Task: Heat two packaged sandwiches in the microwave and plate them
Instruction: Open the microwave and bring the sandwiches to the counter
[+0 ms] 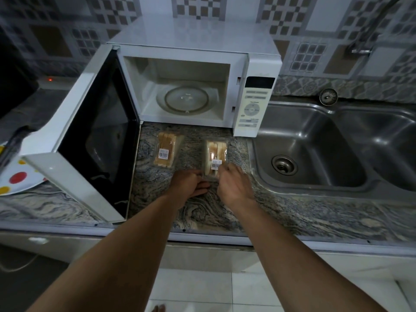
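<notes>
Two packaged sandwiches lie on the granite counter in front of the white microwave (252, 70). The left sandwich pack (165, 152) lies untouched, its barcode label facing up. Both of my hands hold the near end of the right sandwich pack (215, 154): my left hand (191, 184) pinches the wrapper from the left and my right hand (233, 183) from the right. The microwave door (90, 134) is swung wide to the left. Inside the microwave, the glass turntable (186, 101) has nothing on it.
A white plate with red and yellow dots (15, 179) sits at the left, partly under the door. A double steel sink (315, 154) fills the right side, with a tap above. The counter's front edge runs just below my hands.
</notes>
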The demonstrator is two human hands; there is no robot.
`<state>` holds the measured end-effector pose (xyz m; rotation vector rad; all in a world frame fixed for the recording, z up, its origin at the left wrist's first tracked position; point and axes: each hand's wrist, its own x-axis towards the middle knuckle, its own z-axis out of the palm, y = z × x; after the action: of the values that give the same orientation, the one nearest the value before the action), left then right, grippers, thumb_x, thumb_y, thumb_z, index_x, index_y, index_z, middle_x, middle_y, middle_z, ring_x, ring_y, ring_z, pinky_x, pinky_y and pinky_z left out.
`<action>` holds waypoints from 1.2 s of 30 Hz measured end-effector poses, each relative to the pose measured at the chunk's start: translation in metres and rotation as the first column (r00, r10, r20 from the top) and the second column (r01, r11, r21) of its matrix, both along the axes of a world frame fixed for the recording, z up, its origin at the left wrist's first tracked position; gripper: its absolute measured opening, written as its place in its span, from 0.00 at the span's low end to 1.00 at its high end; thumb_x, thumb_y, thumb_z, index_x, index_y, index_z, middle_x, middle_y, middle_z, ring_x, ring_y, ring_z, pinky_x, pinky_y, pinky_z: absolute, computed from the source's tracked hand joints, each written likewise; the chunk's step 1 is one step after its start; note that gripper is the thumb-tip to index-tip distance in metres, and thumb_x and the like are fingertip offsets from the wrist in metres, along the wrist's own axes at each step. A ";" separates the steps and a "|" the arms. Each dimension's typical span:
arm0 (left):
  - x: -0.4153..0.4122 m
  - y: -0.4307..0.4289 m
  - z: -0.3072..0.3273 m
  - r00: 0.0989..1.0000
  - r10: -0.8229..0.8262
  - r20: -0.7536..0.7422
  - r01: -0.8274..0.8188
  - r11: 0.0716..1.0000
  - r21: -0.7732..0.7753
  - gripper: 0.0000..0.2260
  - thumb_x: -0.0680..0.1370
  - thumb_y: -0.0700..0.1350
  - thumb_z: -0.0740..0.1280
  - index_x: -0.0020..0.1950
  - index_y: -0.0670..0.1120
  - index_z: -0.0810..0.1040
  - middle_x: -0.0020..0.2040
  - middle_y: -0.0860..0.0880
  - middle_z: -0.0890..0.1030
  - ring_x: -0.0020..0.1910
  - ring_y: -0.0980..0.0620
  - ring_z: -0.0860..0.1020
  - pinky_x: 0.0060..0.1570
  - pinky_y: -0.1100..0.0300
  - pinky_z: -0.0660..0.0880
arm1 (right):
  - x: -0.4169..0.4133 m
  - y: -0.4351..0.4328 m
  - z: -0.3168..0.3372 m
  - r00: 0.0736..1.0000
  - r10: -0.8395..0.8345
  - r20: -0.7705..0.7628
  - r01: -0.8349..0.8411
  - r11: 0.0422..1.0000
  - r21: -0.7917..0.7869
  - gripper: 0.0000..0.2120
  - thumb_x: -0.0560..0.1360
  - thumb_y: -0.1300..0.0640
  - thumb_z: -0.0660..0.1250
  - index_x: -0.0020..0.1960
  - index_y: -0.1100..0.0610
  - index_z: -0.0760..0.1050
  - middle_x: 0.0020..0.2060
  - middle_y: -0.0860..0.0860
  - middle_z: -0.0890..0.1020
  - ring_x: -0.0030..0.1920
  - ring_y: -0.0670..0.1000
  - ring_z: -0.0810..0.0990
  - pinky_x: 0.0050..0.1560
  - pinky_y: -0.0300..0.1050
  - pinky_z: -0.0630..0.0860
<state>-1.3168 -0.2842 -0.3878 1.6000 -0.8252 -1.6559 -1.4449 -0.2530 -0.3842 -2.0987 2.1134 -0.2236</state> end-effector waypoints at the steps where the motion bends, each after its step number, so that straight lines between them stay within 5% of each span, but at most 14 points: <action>1: 0.000 0.000 0.000 1.000 0.006 -0.007 -0.006 1.000 0.005 0.14 0.80 0.32 0.59 0.42 0.47 0.77 0.43 0.44 0.83 0.45 0.47 0.83 0.48 0.54 0.81 | 0.000 -0.001 0.000 1.000 0.002 -0.007 -0.002 1.000 0.005 0.22 0.75 0.68 0.64 0.69 0.60 0.69 0.65 0.58 0.73 0.64 0.59 0.71 0.62 0.56 0.71; 7: -0.001 0.000 -0.002 0.997 0.033 -0.070 -0.030 0.999 0.038 0.14 0.80 0.31 0.58 0.43 0.45 0.78 0.44 0.43 0.83 0.47 0.47 0.83 0.47 0.55 0.80 | 0.000 -0.003 -0.001 1.000 -0.003 -0.026 0.004 1.000 0.017 0.24 0.75 0.69 0.64 0.70 0.59 0.69 0.65 0.58 0.72 0.66 0.59 0.69 0.64 0.58 0.70; 11: 0.002 0.000 -0.006 0.990 0.074 -0.122 -0.067 0.996 0.060 0.11 0.80 0.30 0.61 0.60 0.37 0.77 0.46 0.42 0.82 0.46 0.47 0.83 0.48 0.55 0.80 | -0.001 -0.002 -0.004 1.000 0.001 0.028 -0.001 1.000 0.014 0.21 0.75 0.70 0.64 0.67 0.60 0.70 0.63 0.59 0.71 0.63 0.59 0.69 0.60 0.55 0.71; 15: 0.005 -0.001 -0.009 0.986 0.084 -0.141 -0.078 0.996 0.051 0.16 0.79 0.29 0.61 0.66 0.35 0.74 0.45 0.43 0.82 0.46 0.48 0.83 0.52 0.54 0.80 | 0.000 -0.003 -0.004 0.999 0.010 0.046 -0.010 1.000 0.006 0.17 0.77 0.67 0.62 0.65 0.60 0.72 0.62 0.59 0.72 0.62 0.60 0.70 0.60 0.55 0.72; 19: 0.007 0.000 -0.012 0.985 0.070 -0.158 -0.067 0.998 0.021 0.17 0.79 0.28 0.61 0.67 0.37 0.74 0.45 0.46 0.82 0.48 0.49 0.83 0.50 0.55 0.80 | 0.000 -0.002 -0.007 0.998 0.030 0.061 -0.029 0.999 -0.013 0.12 0.83 0.57 0.60 0.65 0.56 0.73 0.63 0.60 0.72 0.63 0.61 0.70 0.61 0.57 0.74; 36: 0.003 0.000 -0.019 0.996 0.060 -0.063 -0.067 0.991 -0.115 0.21 0.75 0.29 0.66 0.67 0.41 0.76 0.48 0.45 0.84 0.43 0.49 0.85 0.47 0.57 0.82 | 0.002 -0.006 -0.009 1.000 -0.012 0.029 0.012 1.000 0.016 0.15 0.82 0.59 0.59 0.68 0.53 0.69 0.62 0.60 0.72 0.62 0.62 0.70 0.59 0.57 0.71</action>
<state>-1.3142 -0.2842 -0.4067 1.4744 -0.8173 -1.5740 -1.4428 -0.2591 -0.3933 -2.0618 2.1048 -0.2366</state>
